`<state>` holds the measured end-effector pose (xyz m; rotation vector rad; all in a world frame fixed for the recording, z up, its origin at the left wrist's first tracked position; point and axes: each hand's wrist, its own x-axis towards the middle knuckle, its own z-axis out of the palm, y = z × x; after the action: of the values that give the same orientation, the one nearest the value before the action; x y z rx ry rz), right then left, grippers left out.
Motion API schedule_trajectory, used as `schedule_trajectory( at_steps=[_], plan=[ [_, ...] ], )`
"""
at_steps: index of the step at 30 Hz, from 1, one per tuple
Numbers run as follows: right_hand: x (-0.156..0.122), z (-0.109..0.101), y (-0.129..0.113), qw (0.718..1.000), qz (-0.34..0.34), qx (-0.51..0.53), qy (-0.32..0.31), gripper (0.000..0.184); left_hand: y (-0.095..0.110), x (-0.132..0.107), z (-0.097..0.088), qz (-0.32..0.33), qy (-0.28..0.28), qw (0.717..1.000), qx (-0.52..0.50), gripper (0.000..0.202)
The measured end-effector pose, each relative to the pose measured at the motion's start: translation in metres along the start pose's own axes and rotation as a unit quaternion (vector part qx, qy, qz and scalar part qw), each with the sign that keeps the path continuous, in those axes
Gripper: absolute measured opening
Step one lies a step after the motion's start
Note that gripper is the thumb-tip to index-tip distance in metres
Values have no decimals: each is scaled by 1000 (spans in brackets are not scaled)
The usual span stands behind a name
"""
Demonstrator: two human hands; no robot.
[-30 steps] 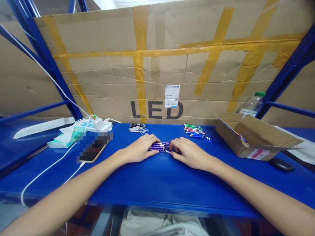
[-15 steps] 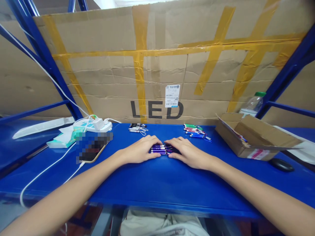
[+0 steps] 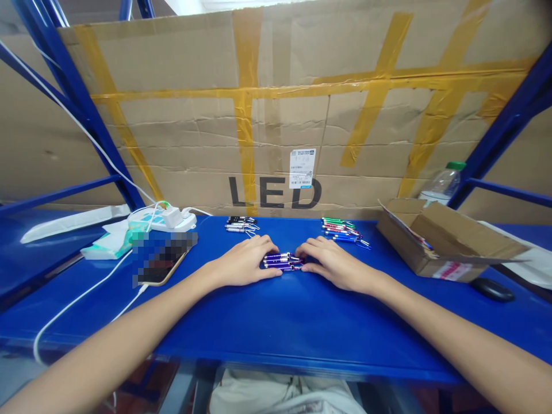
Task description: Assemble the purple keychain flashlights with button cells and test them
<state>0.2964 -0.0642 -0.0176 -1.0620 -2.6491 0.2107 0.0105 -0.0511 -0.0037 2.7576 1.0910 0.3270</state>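
Note:
Several slim purple pen-like tubes (image 3: 280,263) with metal clips lie side by side on the blue table (image 3: 276,328). My left hand (image 3: 246,262) curls around their left ends, thumb in front and fingers behind. At the clip ends, my right hand (image 3: 334,264) has its fingertips and thumb bent around the clips, partly hiding them. Behind my left hand rests a small group of black and silver tubes (image 3: 240,225). Green, red and blue tubes (image 3: 345,231) with clips lie in a group beyond my right hand.
To the left are a phone (image 3: 166,264) on a white cable, a tissue pack (image 3: 110,244) and a power strip (image 3: 172,218). On the right sit an opened cardboard box (image 3: 414,244), a black mouse (image 3: 493,289) and a bottle (image 3: 444,183). A large cardboard sheet (image 3: 194,144) stands behind.
My right hand has shifted slightly right, showing more of the clip ends. The purple tubes now lie less evenly, some reaching further right. My left hand has hardly moved.

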Motion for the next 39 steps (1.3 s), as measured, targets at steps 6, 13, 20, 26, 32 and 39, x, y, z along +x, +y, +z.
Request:
schedule_trajectory(
  at_steps=[6,13,20,26,32,39],
  plan=[
    [1,-2,1,1000,-5,13,2,7,-3,0,1,19,-3,999,-35,47],
    [-1,-1,2,999,-2,44,4,8,-7,0,2,27,-1,998,-48,50],
    [-1,-3,0,999,-2,35,6,17,-6,0,0,16,-4,999,-31,50],
    [0,1,-7,999,-14,41,-4,49,-6,0,-1,25,-9,997,-67,48],
    [0,2,-8,999,-3,39,-2,41,-5,0,0,29,-11,997,-77,58],
    [-1,2,-9,1000,4,21,-2,48,-5,-2,-5,-59,-33,997,-23,80]
  ],
)
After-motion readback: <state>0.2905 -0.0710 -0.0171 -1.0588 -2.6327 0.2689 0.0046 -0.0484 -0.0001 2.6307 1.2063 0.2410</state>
